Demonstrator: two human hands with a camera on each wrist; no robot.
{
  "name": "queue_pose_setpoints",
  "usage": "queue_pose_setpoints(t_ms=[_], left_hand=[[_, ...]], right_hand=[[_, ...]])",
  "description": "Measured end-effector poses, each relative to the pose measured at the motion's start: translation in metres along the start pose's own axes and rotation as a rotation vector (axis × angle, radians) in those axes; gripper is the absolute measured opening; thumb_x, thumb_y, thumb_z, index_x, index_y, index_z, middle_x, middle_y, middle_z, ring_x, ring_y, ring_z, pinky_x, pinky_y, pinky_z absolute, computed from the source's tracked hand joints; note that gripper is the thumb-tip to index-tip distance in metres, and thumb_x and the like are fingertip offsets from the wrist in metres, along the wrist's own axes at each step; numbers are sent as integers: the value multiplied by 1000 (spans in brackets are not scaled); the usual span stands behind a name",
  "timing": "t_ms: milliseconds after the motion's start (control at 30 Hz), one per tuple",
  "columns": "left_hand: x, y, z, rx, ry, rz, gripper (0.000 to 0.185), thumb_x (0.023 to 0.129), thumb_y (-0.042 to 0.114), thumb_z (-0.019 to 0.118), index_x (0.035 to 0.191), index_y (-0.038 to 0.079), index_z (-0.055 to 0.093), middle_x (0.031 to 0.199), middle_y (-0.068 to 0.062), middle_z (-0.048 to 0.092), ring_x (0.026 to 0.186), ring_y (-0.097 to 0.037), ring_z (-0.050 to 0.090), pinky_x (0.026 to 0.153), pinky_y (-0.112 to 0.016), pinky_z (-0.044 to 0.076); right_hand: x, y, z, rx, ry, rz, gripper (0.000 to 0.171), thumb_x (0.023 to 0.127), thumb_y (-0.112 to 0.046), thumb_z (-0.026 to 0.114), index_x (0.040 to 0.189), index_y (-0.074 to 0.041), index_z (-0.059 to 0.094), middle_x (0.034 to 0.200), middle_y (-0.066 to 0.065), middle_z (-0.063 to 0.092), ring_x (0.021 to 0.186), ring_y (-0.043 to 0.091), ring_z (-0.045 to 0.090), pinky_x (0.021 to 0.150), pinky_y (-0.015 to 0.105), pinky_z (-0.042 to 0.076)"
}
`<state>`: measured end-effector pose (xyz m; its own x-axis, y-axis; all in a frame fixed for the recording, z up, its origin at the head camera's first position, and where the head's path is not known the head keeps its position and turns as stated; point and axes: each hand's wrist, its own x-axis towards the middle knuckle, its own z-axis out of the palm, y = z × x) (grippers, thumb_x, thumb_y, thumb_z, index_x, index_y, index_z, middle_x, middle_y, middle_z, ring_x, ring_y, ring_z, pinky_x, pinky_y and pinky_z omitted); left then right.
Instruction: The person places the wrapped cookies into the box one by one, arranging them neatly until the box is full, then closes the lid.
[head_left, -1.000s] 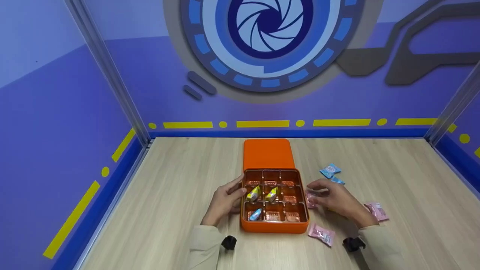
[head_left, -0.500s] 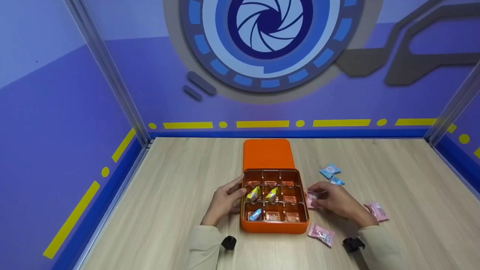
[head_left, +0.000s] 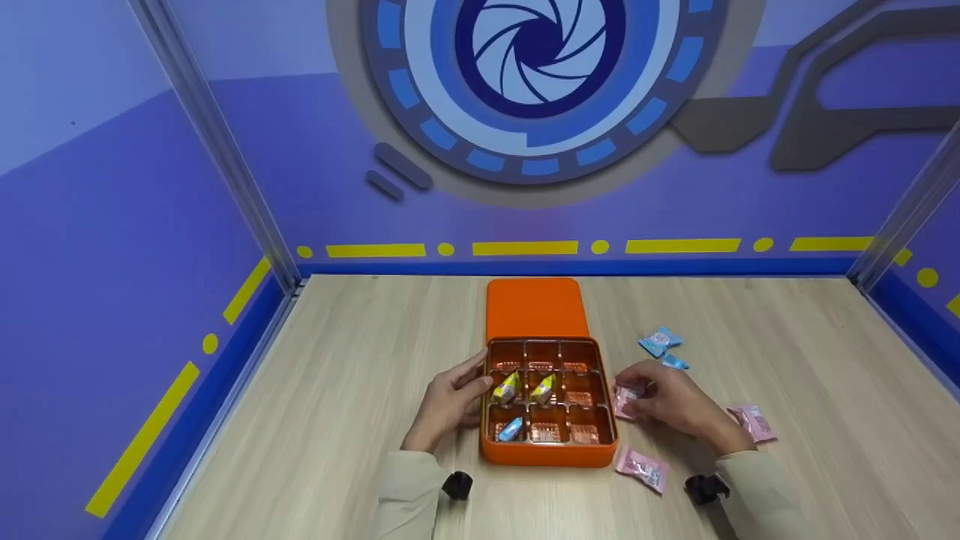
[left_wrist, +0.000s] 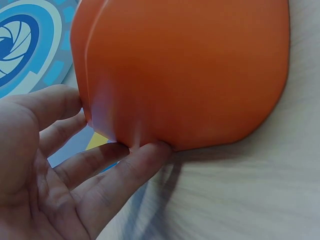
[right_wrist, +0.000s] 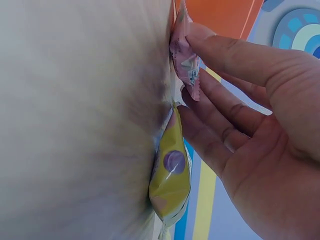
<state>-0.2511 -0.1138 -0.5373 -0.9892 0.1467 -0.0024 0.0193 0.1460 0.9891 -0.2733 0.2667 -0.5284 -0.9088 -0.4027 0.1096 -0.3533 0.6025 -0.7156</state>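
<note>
An orange box (head_left: 549,456) with a clear divided insert stands on the table. Yellow-wrapped candies (head_left: 546,388) sit in two middle-row compartments, and a blue-wrapped candy (head_left: 511,429) in the front left one. My left hand (head_left: 448,401) holds the box's left side, thumb at the rim, fingertips along the lower edge of the wall (left_wrist: 185,75). Right of the box, my right hand (head_left: 671,397) pinches a pink-wrapped candy (right_wrist: 185,62) between thumb and fingers, close to the tabletop. A yellow-wrapped candy (right_wrist: 171,172) lies below those fingers, hidden in the head view.
The orange lid (head_left: 536,307) lies directly behind the box. Two blue-wrapped candies (head_left: 661,341) rest beyond my right hand. One pink candy (head_left: 643,469) lies by the box's front right corner, another (head_left: 754,423) beside my right wrist. Printed panels (head_left: 525,217) wall the table in.
The pink candy at my right fingertips has shifted slightly. Both hands and the box stay in nearly the same place.
</note>
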Motion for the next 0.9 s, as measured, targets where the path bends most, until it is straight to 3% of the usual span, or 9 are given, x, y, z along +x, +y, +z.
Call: queue_pose_setpoints(t_ms=[233, 433, 567, 733, 900], left_hand=[[2, -1, -1, 8, 2, 4, 55, 106, 27, 70, 158, 23, 54, 158, -25, 47, 128, -31, 63, 71, -42, 65], [1, 1, 1, -7, 1, 14, 55, 106, 25, 70, 159, 21, 53, 158, -24, 47, 129, -33, 62, 73, -44, 65], [3, 0, 1, -2, 2, 26, 54, 106, 25, 70, 157, 20, 55, 157, -21, 50, 131, -32, 61, 82, -41, 63], [4, -3, -1, 63, 3, 60, 54, 106, 26, 69, 157, 19, 55, 156, -18, 52, 142, -34, 52, 105, -44, 53], [4, -3, -2, 74, 2, 63, 54, 107, 27, 69, 158, 19, 55, 156, -20, 52, 145, -36, 48, 108, -46, 51]], right_hand=[[0, -3, 1, 17, 41, 92, 39, 90, 8, 80, 127, -3, 73, 120, 10, 70, 106, 28, 63, 93, 48, 59], [-2, -4, 0, 2, 50, 124, 41, 93, 6, 77, 133, -4, 71, 124, 12, 67, 108, 31, 62, 86, 40, 62], [-3, -2, -2, -13, 56, 97, 37, 96, 5, 75, 132, -2, 72, 124, 12, 66, 109, 31, 63, 87, 39, 62], [-4, -1, -4, -29, 81, 62, 27, 97, 3, 74, 123, -4, 77, 115, 8, 67, 101, 26, 61, 84, 30, 60], [-3, 0, -5, 20, 84, 88, 23, 98, 4, 73, 118, -6, 76, 111, 7, 67, 95, 26, 60, 76, 24, 57]])
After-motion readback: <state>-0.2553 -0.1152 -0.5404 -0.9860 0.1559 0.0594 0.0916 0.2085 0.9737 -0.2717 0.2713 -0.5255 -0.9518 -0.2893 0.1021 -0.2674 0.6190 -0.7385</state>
